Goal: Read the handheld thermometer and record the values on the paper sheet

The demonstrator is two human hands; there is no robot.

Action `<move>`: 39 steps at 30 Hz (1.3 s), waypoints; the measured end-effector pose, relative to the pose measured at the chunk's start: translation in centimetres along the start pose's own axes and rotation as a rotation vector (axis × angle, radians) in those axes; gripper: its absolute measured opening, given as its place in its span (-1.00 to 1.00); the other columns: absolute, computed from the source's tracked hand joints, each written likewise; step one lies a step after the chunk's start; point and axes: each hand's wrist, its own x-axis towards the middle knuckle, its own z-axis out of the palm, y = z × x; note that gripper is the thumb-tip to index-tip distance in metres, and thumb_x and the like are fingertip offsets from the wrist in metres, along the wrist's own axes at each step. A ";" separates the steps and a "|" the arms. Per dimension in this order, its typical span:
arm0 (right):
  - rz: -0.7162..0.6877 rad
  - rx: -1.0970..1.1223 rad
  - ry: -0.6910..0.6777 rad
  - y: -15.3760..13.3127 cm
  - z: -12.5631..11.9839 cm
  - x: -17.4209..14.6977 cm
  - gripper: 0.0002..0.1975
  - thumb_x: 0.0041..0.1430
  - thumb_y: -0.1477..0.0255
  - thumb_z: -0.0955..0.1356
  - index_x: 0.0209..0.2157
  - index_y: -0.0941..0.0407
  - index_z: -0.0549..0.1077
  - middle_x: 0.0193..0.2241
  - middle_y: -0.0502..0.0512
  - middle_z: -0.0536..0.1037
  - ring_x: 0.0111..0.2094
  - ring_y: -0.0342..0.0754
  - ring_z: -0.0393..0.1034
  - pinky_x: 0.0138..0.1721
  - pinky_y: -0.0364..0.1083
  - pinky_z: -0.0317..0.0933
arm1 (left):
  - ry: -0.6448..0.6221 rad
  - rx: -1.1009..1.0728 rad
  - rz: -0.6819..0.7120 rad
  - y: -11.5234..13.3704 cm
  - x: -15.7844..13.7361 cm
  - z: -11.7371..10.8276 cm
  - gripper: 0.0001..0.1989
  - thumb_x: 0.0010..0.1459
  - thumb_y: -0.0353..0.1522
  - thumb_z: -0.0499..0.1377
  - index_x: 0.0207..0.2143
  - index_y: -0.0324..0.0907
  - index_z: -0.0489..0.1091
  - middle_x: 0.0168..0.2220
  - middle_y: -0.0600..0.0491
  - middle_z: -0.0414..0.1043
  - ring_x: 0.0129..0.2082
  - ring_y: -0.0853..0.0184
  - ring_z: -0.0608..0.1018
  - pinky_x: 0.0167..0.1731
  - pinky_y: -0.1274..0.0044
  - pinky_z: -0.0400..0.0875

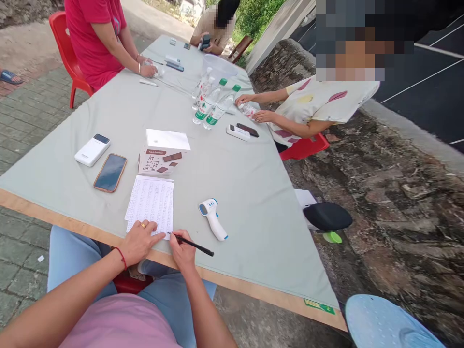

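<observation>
Sheets of paper covered in small rows of writing lie at the near edge of the table. My left hand rests flat on their lower part, fingers stretched out, with a ring and a red wrist string. In my right hand is a black pen, its tip at the lower right corner of the top sheet. Just beyond the paper stands a white and brown box marked "Super Meal". A white and blue infrared thermometer lies to the right of the sheets.
Left of the box are a phone and a white power bank. Several water bottles stand mid-table on the grey cloth. Other people sit at the left, right and far end. A blue cap shows at lower right.
</observation>
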 end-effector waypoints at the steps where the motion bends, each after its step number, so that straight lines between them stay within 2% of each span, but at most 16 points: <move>1: -0.002 -0.005 -0.004 0.0 0.0 0.0 -0.83 0.02 0.28 0.30 -0.51 0.09 0.39 -0.62 -0.06 0.40 -0.56 -0.11 0.26 -0.47 -0.11 0.20 | 0.002 -0.001 0.004 0.0 0.0 0.0 -0.62 0.24 -0.48 0.00 0.06 0.00 0.30 -0.11 -0.06 0.30 -0.22 0.21 0.34 -0.29 0.39 0.13; 18: -0.041 -0.014 -0.006 -0.3 0.1 0.0 -0.84 0.04 0.31 0.29 -0.53 0.08 0.37 -0.62 -0.07 0.40 -0.56 -0.12 0.25 -0.47 -0.12 0.19 | -0.002 -0.018 0.002 0.0 0.0 -0.4 -0.61 0.25 -0.50 0.00 0.08 0.00 0.29 -0.11 -0.06 0.30 -0.21 0.21 0.34 -0.28 0.40 0.14; 30: 0.017 0.006 0.030 -0.4 0.0 0.0 -0.84 0.01 0.29 0.30 -0.52 0.09 0.39 -0.61 -0.05 0.41 -0.55 -0.10 0.26 -0.47 -0.11 0.20 | 0.004 0.001 0.004 -0.1 0.0 0.0 -0.63 0.26 -0.48 0.00 0.08 -0.01 0.29 -0.10 -0.06 0.30 -0.19 0.20 0.34 -0.28 0.39 0.14; 39: -0.026 -0.016 0.038 -0.5 0.1 0.1 -0.86 0.01 0.31 0.29 -0.53 0.07 0.37 -0.63 -0.08 0.38 -0.57 -0.11 0.23 -0.50 -0.13 0.19 | -0.002 -0.004 -0.001 -0.1 0.0 -0.2 -0.63 0.27 -0.46 -0.01 0.08 0.00 0.29 -0.10 -0.06 0.29 -0.19 0.20 0.34 -0.28 0.39 0.14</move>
